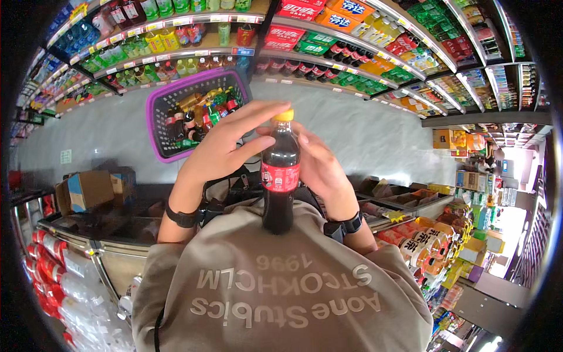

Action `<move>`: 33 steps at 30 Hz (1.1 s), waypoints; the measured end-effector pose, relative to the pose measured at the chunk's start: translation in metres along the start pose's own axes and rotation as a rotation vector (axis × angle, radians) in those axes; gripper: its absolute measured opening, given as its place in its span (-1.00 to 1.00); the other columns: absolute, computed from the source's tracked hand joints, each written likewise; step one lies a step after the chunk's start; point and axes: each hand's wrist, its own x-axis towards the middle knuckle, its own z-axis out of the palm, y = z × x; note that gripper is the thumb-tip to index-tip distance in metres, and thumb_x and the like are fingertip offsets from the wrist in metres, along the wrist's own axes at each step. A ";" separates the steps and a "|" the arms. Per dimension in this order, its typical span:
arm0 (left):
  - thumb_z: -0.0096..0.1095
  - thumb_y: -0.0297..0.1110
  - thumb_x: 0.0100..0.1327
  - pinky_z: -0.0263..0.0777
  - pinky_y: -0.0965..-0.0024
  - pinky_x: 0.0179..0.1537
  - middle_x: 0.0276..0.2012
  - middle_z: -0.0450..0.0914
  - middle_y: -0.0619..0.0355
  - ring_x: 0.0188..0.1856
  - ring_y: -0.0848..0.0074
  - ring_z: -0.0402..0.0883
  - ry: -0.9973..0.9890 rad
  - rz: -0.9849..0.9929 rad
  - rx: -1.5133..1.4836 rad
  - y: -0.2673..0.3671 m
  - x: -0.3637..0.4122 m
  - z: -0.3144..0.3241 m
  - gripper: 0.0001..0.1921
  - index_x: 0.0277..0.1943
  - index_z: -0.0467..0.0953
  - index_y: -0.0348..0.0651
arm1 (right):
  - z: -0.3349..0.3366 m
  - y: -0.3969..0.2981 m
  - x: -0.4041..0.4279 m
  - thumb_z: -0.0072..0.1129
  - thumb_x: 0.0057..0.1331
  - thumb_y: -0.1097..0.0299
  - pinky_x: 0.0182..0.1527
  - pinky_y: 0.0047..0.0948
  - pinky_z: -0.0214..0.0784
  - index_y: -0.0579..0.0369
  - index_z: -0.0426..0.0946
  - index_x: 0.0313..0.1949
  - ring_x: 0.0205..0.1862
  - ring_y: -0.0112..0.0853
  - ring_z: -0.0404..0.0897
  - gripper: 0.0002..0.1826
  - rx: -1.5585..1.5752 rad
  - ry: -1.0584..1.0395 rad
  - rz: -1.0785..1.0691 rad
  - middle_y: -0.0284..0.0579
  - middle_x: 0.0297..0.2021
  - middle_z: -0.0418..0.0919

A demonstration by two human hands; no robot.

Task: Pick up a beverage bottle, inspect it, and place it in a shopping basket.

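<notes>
A plastic bottle of dark cola (280, 176) with a yellow cap and a red label stands upright against the front of my shirt, between my hands. My left hand (235, 136) is on the picture's left side, its fingers reaching over to the cap and its thumb beside the bottle's neck. On the other side my right hand (319, 163) curves around the bottle's shoulder, its fingers partly hidden behind it. Beyond my hands a dark plastic basket with a purple rim (151, 114) holds several drink bottles, some dark, some green.
Shelves (171, 53) of bottled drinks and shrink-wrapped packs (292, 9) line the far side of the grey floor (374, 127). An open cardboard box (90, 189) is at left, near large red-topped bottles (53, 273). At right are a low bin (400, 198) and stacked bottles (418, 242).
</notes>
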 end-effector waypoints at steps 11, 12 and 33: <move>0.22 -0.42 0.25 0.23 0.24 0.31 0.20 0.53 0.01 0.25 0.27 0.47 0.058 0.016 0.040 -0.004 -0.005 0.000 -0.53 0.23 0.45 -0.29 | -0.018 -0.003 -0.006 0.18 0.32 0.34 0.10 -0.28 0.42 0.28 0.40 0.20 0.05 -0.35 0.55 -0.51 -0.081 0.026 0.123 -0.11 0.01 0.57; 0.22 -0.42 0.26 0.24 0.24 0.30 0.18 0.55 0.02 0.23 0.28 0.50 0.052 0.003 0.061 -0.003 -0.006 -0.003 -0.55 0.21 0.47 -0.29 | -0.017 -0.004 -0.006 0.20 0.30 0.36 0.10 -0.28 0.40 0.29 0.40 0.20 0.05 -0.35 0.55 -0.49 -0.105 0.026 0.137 -0.11 0.01 0.57; 0.25 -0.40 0.25 0.20 0.24 0.31 0.13 0.54 0.03 0.24 0.24 0.44 0.090 0.023 0.131 -0.012 -0.011 -0.005 -0.60 0.15 0.51 -0.24 | -0.009 -0.005 -0.001 0.21 0.29 0.37 0.05 -0.44 0.31 0.32 0.52 0.05 -0.05 -0.45 0.51 -0.62 -0.359 0.056 0.086 -0.18 -0.14 0.57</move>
